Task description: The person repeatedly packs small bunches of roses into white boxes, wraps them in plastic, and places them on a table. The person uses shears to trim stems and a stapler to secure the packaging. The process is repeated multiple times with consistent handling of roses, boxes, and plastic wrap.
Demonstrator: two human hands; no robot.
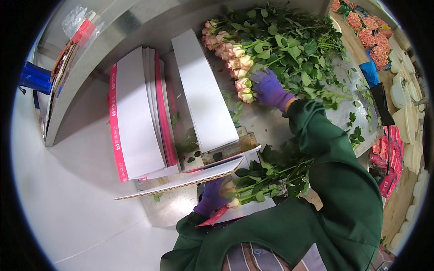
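Observation:
My left hand (213, 196), in a purple glove, is curled around the heads of a few pale pink roses (233, 202). Their leafy stems (268, 183) stretch to the right over a white sheet with a pink printed edge (249, 208). My right hand (269, 88), gloved in purple too, reaches into a large pile of cream-and-pink roses (240, 63) on the metal table (271, 125). Its fingers touch the row of blooms and the leaves beside them; whether they grip a stem is hidden.
White card sheets with pink printed edges (134, 111) stand stacked at left, beside a long white stack (205, 91). A corrugated cardboard edge (183, 183) runs near my left hand. Loose leaves (356, 137) litter the table. Pink flower bunches (374, 44) and pale tubs (403, 123) line the right.

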